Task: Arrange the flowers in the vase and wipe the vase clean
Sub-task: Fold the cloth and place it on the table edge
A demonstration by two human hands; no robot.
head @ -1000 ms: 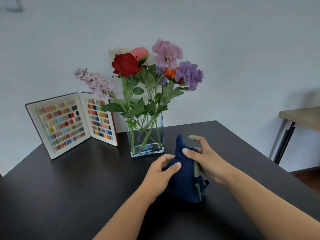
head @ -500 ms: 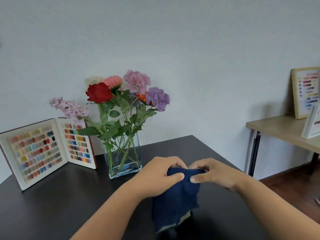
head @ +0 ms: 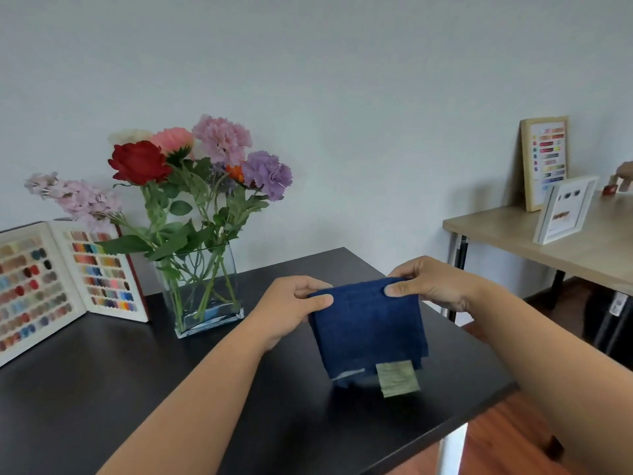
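My left hand [head: 291, 305] and right hand [head: 433, 286] pinch the soft, limp blue cloth [head: 368, 329] by its top corners; the glass vase [head: 202, 293] looks fragile, slippery.

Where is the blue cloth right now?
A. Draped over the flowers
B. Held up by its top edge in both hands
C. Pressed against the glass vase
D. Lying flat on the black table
B: the left hand and right hand pinch the top corners of the blue cloth, which hangs clear of the glass vase.
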